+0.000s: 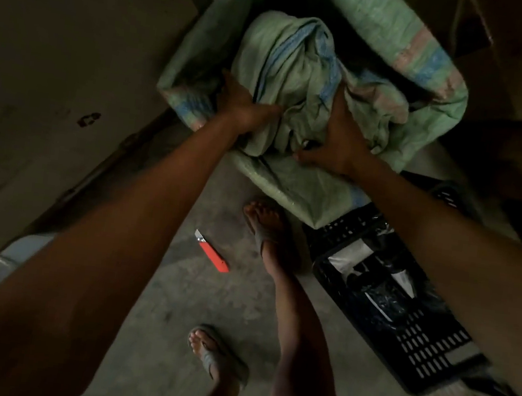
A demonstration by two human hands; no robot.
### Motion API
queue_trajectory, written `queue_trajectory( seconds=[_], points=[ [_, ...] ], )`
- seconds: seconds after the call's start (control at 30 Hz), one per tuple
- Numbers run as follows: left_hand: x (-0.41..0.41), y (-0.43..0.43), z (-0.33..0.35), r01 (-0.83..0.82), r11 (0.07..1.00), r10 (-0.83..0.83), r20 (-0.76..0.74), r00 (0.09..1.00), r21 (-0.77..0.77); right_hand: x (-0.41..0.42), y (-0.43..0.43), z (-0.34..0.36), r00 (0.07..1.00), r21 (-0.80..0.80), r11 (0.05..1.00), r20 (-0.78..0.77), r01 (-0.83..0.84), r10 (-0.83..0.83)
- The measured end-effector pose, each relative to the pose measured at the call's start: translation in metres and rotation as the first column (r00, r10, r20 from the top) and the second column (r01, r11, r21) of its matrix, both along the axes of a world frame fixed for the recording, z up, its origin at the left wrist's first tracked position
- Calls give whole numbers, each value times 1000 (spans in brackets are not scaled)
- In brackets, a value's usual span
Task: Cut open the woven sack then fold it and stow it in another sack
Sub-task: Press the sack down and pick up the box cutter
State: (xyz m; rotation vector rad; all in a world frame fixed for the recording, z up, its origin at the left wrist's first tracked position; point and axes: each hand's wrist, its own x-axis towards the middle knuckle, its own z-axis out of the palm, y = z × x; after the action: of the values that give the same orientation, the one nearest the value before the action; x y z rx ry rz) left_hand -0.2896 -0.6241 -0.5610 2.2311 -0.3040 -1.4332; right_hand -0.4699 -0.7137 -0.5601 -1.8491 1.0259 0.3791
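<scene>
We had both hands on the bunched-up green woven sack, sitting in the mouth of the bigger open sack: left hand and right hand gripping its folds. Orange box cutter lay on the concrete floor.

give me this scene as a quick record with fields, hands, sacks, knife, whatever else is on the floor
left hand: pressed on the left side of the bundle
right hand: pressed on the right side of the bundle
bundle: crumpled pale green woven sack with blue stripes, sitting in the mouth of the outer sack
outer sack: large open green woven sack with pink and blue bands
knife: orange utility knife, lying on the concrete floor, untouched, blade out
crate: black slotted plastic crate, to the right of the feet
task stage: stowing
</scene>
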Motion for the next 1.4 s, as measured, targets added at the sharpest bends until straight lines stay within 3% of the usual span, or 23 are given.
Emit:
queue_trajectory(
  seconds=[0.17, 0.27, 0.47, 0.63, 0.77, 0.97, 1.13, 1.27, 1.4],
  points=[
    [-3, 14, 83, -101, 987, 111, 76, 991, -126, -16, 53, 75, 998, -139, 990, -66, 14, -23],
    [-20, 66, 132, -127, 975, 171, 250, 953, -184, -16, 93, 128, 998, -241, 969, -17, -55, 53],
    [-57, 224, 128, -193, 981, 181, 315, 932, 8, -3, 193, 147, 964, -143, 958, -131, -248, 230],
    [-104, 373, 60, -83, 961, 5, 284, 959, 262, -5, 289, 80, 814, -81, 839, -306, -538, 493],
    [-140, 466, -22, -23, 931, -60, 213, 975, 365, -21, 357, -10, 779, -7, 845, -390, -535, 490],
    [-180, 543, -147, -41, 931, -45, 226, 973, 364, -35, 443, -138, 765, -76, 837, -456, -542, 454],
    [-198, 564, -230, -42, 950, -66, 331, 941, 310, -35, 484, -215, 799, -216, 840, -492, -497, 346],
    [-205, 564, -267, -72, 965, -31, 384, 923, 251, -29, 496, -249, 853, -360, 849, -490, -388, 182],
    [-210, 555, -272, -78, 963, -26, 380, 925, 257, -21, 491, -259, 850, -353, 840, -480, -412, 216]
  ],
)
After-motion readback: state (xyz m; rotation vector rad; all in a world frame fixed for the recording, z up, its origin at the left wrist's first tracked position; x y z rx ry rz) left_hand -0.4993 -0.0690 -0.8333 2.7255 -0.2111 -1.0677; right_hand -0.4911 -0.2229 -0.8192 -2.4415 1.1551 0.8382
